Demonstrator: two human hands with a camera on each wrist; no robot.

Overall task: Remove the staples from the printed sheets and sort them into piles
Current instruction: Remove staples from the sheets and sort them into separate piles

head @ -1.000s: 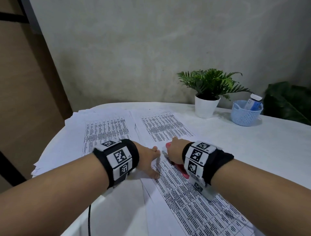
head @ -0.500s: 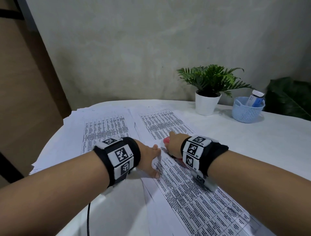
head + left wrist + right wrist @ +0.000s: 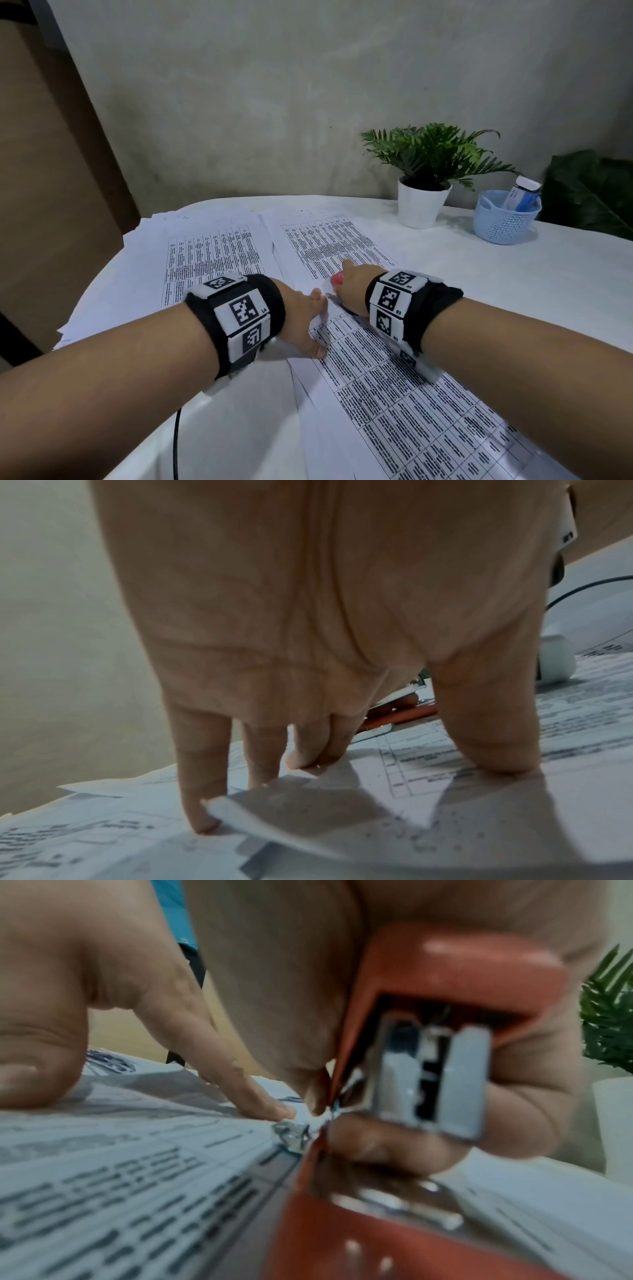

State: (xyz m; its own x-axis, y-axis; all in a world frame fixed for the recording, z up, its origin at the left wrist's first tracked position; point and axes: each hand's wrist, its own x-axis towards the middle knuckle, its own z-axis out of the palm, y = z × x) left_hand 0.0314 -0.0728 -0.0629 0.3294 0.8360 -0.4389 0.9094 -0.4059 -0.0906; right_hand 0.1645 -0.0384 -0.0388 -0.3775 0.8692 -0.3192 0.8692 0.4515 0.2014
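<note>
left hand (image 3: 306, 317): fingers straight, pressing printed sheet (image 3: 404, 394) at 6 o'clock | right hand (image 3: 352, 286): grips red stapler (image 3: 445, 1047) at the sheet's top corner | bare table (image 3: 513, 274) at 3 o'clock | print too blurred to read

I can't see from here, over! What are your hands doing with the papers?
Left hand pressing printed sheets flat. Right hand gripping red stapler, its tip at the sheets' corner. Nothing in the way, over.
</note>
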